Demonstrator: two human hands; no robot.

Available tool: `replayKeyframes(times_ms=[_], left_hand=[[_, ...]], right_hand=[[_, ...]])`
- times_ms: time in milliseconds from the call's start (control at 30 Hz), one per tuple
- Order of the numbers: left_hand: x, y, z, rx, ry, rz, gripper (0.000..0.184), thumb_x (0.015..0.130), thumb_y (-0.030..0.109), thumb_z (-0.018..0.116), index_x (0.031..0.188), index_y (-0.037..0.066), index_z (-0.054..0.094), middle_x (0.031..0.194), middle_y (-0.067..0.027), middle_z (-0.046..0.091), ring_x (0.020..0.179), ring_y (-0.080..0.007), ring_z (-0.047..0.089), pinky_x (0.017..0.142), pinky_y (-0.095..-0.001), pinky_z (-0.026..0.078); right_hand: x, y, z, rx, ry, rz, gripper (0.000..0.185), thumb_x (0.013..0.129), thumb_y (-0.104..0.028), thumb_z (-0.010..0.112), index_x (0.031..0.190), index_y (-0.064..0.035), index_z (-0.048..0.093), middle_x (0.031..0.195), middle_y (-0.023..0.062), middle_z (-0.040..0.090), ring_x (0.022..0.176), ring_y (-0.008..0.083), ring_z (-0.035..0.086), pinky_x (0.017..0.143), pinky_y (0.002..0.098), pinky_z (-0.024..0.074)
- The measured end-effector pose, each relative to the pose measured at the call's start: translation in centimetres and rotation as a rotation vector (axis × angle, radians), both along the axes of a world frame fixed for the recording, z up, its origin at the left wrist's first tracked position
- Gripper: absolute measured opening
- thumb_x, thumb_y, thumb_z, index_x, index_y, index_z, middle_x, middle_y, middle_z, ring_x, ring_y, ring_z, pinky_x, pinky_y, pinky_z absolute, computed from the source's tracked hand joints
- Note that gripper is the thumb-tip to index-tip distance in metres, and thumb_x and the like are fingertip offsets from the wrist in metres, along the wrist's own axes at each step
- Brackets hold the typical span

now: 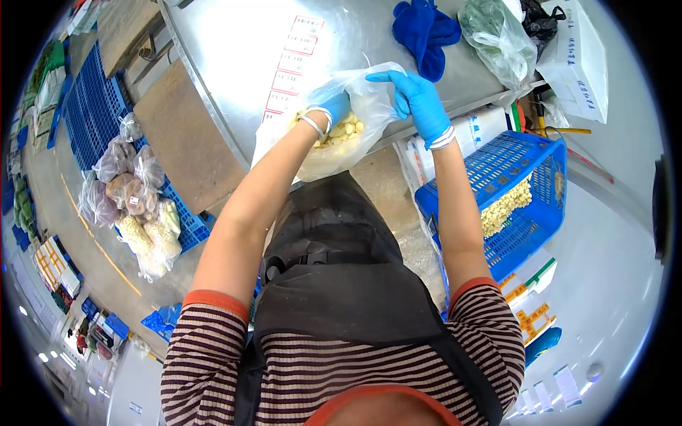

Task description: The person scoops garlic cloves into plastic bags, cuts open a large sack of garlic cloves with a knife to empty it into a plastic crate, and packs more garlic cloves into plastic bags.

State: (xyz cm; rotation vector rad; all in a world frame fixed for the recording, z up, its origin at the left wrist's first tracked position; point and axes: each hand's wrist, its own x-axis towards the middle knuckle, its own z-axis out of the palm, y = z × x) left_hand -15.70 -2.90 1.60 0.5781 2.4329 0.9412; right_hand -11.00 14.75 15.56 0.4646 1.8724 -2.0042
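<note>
A clear plastic bag (371, 106) of peeled garlic cloves (346, 132) stands at the near edge of the metal table (213, 42). My left hand (332, 106), in a blue glove, reaches inside the bag's mouth against the cloves. Its fingers are hidden by plastic and garlic. On the other side, my right hand (418, 99), also gloved in blue, grips the bag's rim between thumb and fingers, with the index finger stretched along the edge. A row of red-framed paper labels (290, 71) lies on the metal just beyond the bag.
To the right below table height, a blue plastic crate (455, 170) holds more garlic cloves (506, 207). Blue cloth (426, 35), a bag of greens (497, 42) and a white box (579, 64) sit at the far right. Several filled bags (131, 181) rest on blue pallets at left.
</note>
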Motion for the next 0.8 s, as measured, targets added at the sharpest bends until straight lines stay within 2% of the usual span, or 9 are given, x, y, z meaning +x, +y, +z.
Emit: replayKeyframes(times_ms=[167,300,400,500,533,633,667,733,800], left_hand=[[-0.5,-0.1,-0.7,0.02,-0.026,-0.128,0.025,0.087,0.024,0.063,0.103,0.007,0.071,0.099,-0.0157,0.07,0.087,-0.0302,0.067,0.079,-0.0399,0.051],[-0.9,-0.1,1.8,0.025,-0.07,-0.091,0.027,0.082,0.025,0.068,0.102,0.007,0.071,0.098,-0.0159,0.07,0.086,-0.031,0.066,0.077,-0.0398,0.051],[-0.1,-1.1,5.8,-0.078,-0.142,-0.037,0.029,0.083,0.025,0.068,0.102,0.003,0.07,0.095,-0.0148,0.071,0.082,-0.0261,0.066,0.075,-0.0349,0.051],[1.5,-4.0,6.8,0.202,-0.246,0.178,0.026,0.08,0.017,0.069,0.102,0.002,0.07,0.09,-0.0124,0.07,0.079,-0.0196,0.065,0.075,-0.0308,0.051],[1.9,-4.7,7.9,0.231,-0.295,0.223,0.03,0.08,0.011,0.069,0.108,0.002,0.068,0.091,-0.0083,0.069,0.082,-0.0134,0.063,0.079,-0.0265,0.05],[3.4,-6.6,11.3,0.505,-0.488,0.366,0.038,0.082,0.009,0.068,0.119,0.002,0.064,0.097,-0.0056,0.066,0.088,-0.0112,0.06,0.083,-0.0247,0.049],[3.8,-7.2,11.8,0.534,-0.486,0.349,0.044,0.084,0.008,0.067,0.126,0.001,0.059,0.101,-0.0042,0.063,0.093,-0.0108,0.059,0.085,-0.0242,0.047],[4.3,-7.8,12.9,0.624,-0.579,0.364,0.045,0.084,0.007,0.067,0.127,0.001,0.058,0.101,-0.004,0.064,0.092,-0.0105,0.058,0.086,-0.0239,0.047],[4.7,-8.4,13.4,0.648,-0.615,0.333,0.045,0.085,0.005,0.066,0.129,0.001,0.056,0.101,-0.0038,0.064,0.092,-0.0102,0.059,0.087,-0.0239,0.047]], right_hand=[[0.8,0.0,-1.7,0.043,-0.021,-0.023,0.03,0.098,-0.025,0.05,0.106,-0.007,0.073,0.061,-0.003,0.044,0.053,0.0059,0.038,0.05,0.0221,0.0338],[1.2,0.3,-2.7,0.036,0.003,-0.066,0.031,0.098,-0.026,0.049,0.106,-0.0074,0.073,0.059,-0.0028,0.043,0.053,0.0067,0.039,0.052,0.0224,0.0363],[1.3,0.9,-3.2,0.046,0.024,-0.082,0.032,0.098,-0.026,0.049,0.107,-0.0079,0.073,0.058,-0.0024,0.043,0.053,0.0073,0.04,0.053,0.023,0.0384],[1.3,0.6,-3.8,0.047,0.017,-0.114,0.032,0.098,-0.028,0.05,0.106,-0.0088,0.073,0.057,-0.0022,0.045,0.053,0.0069,0.042,0.054,0.0227,0.0392],[1.3,0.5,-3.8,0.043,0.012,-0.126,0.032,0.097,-0.029,0.05,0.104,-0.0091,0.074,0.057,-0.0022,0.046,0.054,0.0066,0.044,0.055,0.0225,0.0393],[1.1,0.9,-3.4,0.053,-0.041,-0.058,0.036,0.097,-0.035,0.052,0.111,-0.0075,0.07,0.071,0.0049,0.06,0.065,0.0138,0.058,0.063,0.0255,0.046],[1.4,1.1,-3.0,0.431,0.021,-0.045,0.036,0.095,-0.035,0.055,0.114,-0.0074,0.068,0.08,0.0077,0.062,0.073,0.0176,0.06,0.067,0.0278,0.0478],[1.9,1.3,-1.9,1.189,0.143,-0.014,0.04,0.091,-0.036,0.06,0.12,-0.0073,0.063,0.1,0.0134,0.066,0.088,0.0253,0.065,0.077,0.0325,0.0513],[2.1,-0.1,3.4,1.173,0.53,0.05,0.044,0.087,-0.031,0.065,0.125,-0.0092,0.059,0.114,0.0146,0.062,0.098,0.0295,0.063,0.084,0.0362,0.0508]])
